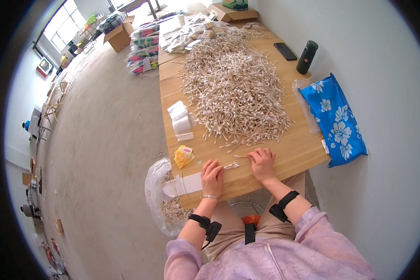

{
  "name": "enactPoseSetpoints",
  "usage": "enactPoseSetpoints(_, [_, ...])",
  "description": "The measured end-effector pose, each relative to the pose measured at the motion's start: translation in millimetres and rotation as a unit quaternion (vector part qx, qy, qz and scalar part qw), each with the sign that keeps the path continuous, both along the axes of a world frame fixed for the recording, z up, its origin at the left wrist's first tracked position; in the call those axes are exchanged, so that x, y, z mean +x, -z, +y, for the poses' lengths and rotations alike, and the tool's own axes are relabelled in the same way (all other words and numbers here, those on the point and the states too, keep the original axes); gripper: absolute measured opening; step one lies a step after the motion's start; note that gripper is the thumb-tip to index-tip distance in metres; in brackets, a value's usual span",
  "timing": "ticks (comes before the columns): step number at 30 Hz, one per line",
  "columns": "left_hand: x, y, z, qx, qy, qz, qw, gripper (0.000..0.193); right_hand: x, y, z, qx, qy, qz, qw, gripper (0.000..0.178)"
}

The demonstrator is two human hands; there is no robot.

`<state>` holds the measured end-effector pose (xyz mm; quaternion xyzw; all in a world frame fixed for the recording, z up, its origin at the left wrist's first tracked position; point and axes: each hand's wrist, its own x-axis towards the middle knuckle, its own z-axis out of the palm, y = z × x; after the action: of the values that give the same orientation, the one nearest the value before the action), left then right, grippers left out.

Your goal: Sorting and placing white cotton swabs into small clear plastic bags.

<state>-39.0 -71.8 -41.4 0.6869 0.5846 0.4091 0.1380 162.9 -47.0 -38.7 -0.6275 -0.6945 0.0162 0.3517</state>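
A large heap of cotton swabs [238, 88] with pale sticks and white tips covers the middle of the wooden table [303, 149]. Close to the near edge, my left hand [212, 178] has its fingers closed on a small bundle of cotton swabs [231, 165], whose white tips point right. My right hand [262, 164] is a short way to the right, fingers bent and pinched at a single cotton swab [240, 156] that sticks out leftward. Beside my left hand lies a flat white strip [184, 185], partly hidden by the hand.
Yellow packets [184, 157] and stacked clear bags [179, 117] lie along the left edge. A plastic bag of swabs [158, 200] stands below that edge. On the right are a phone [285, 51], a dark bottle [307, 57] and a blue flowered package [336, 120] by the wall.
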Motion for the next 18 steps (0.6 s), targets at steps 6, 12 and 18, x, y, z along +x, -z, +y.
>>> enactPoseSetpoints(6, [-6,4,-7,-0.035,0.080,-0.010,0.996,0.020,-20,0,3,-0.017,-0.028,-0.020,0.999,0.008])
enactPoseSetpoints(12, [-1,-10,-8,-0.035,0.042,0.003,0.999,0.053,-39,-8,-1,-0.051,-0.141,0.042,0.988,0.018])
enactPoseSetpoints(18, [3,-16,-7,-0.053,0.071,0.077,0.993,0.049,10,-23,-30,-0.042,0.027,-0.008,0.999,0.017])
